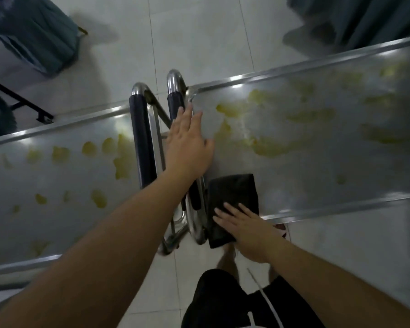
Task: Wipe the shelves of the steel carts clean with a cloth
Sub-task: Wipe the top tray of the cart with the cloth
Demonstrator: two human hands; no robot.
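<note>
A view from above looks down on 2 steel carts standing end to end on a pale tiled floor, with the person's 2 bare arms reaching in from the near edge.

On the left, the left cart [57, 176] shows its top shelf, dotted with yellow smears from its far rim to its near rim. No hand or cloth touches it.

In the middle, the 2 cart handles [143, 138] stand side by side, each a steel loop with a dark grip.

The left hand [187, 143] lies flat, fingers straight and spread wide, on the left end of the right cart [317, 143]. It holds nothing and seems to steady the cart.

Just right and nearer, a folded black cloth [232, 197] lies on the near left corner of that shelf, part hanging over the rim. The right hand [244, 230] presses it down with straight fingers, not gripping.

Further right, the shelf carries broad yellow smears across its middle and far side, well apart from the cloth.

The step in hand looks like the start of wiping the right cart. The next move probably calls for pushing the cloth away and rightward through the smears, with firm downward pressure, while the left hand braces the cart against rolling.
</note>
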